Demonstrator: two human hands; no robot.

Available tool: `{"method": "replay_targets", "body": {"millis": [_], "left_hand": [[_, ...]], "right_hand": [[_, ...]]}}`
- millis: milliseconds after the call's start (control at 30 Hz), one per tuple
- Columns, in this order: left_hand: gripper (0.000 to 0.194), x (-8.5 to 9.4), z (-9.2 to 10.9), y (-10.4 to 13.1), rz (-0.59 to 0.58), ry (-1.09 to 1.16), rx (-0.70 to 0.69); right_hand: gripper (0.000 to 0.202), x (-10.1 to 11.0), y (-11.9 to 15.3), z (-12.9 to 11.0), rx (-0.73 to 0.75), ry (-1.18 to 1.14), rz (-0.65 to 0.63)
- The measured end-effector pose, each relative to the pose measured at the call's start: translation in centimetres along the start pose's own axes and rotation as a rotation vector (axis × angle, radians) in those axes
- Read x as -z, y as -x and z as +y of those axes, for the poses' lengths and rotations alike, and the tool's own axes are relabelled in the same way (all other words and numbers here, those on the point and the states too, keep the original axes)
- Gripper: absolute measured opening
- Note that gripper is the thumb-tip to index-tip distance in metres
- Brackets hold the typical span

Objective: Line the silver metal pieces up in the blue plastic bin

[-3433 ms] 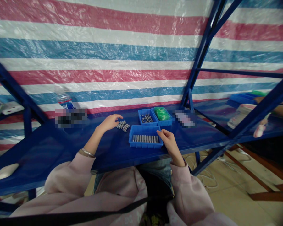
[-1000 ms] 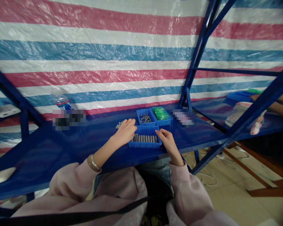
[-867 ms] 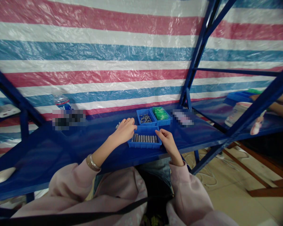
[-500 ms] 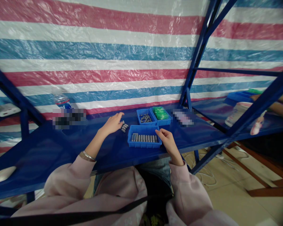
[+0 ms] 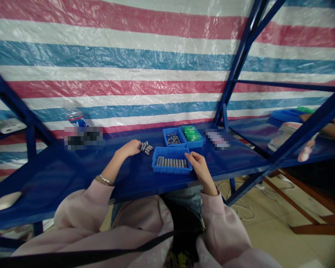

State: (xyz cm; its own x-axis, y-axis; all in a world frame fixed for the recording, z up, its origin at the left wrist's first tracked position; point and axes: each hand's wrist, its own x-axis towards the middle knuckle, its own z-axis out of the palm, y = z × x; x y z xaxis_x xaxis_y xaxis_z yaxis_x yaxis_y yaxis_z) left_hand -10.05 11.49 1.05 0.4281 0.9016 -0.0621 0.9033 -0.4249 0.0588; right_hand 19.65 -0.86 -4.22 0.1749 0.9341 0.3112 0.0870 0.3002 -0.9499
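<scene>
My left hand (image 5: 132, 148) is low over the table with its fingers curled closed at the left edge of a loose pile of small metal cylinders (image 5: 147, 147). What lies between those fingertips is too small to make out. A blue plastic bin (image 5: 171, 171) stands in front of me, holding a row of metal cylinders (image 5: 171, 162) side by side, with one lying crosswise at the left end. My right hand (image 5: 197, 163) pinches this bin's right rim. Behind it stand a smaller blue bin with small metal parts (image 5: 173, 139) and another with green plastic-wrapped contents (image 5: 191, 133).
On the blue table (image 5: 80, 175) are a water bottle (image 5: 76, 117) at the back left and a white mouse-like object (image 5: 6, 201) at the left edge. Blue frame posts (image 5: 234, 70) rise at the right. Another person's arm (image 5: 332, 128) reaches in beyond them.
My left hand has drawn back to the left, its extended fingers now curled in, uncovering more of the loose cylinders. My right hand keeps its hold on the bin rim.
</scene>
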Motion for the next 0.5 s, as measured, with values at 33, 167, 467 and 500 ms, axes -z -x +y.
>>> {"method": "replay_targets", "body": {"millis": [33, 167, 467, 500], "left_hand": [[0.017, -0.1, -0.1, 0.0, 0.001, 0.0, 0.011], [0.018, -0.1, -0.1, 0.4, 0.008, -0.017, 0.076], [0.035, 0.7, 0.7, 1.3, -0.021, -0.084, 0.197], [0.034, 0.7, 0.9, 1.3, -0.025, -0.089, 0.206]], "right_hand": [[0.047, 0.0, 0.0, 0.0, -0.002, -0.002, -0.001], [0.047, -0.1, 0.0, 0.0, -0.001, -0.004, -0.006], [0.048, 0.0, 0.0, 0.3, 0.002, 0.002, 0.0], [0.048, 0.0, 0.0, 0.3, 0.002, -0.002, -0.002]]}}
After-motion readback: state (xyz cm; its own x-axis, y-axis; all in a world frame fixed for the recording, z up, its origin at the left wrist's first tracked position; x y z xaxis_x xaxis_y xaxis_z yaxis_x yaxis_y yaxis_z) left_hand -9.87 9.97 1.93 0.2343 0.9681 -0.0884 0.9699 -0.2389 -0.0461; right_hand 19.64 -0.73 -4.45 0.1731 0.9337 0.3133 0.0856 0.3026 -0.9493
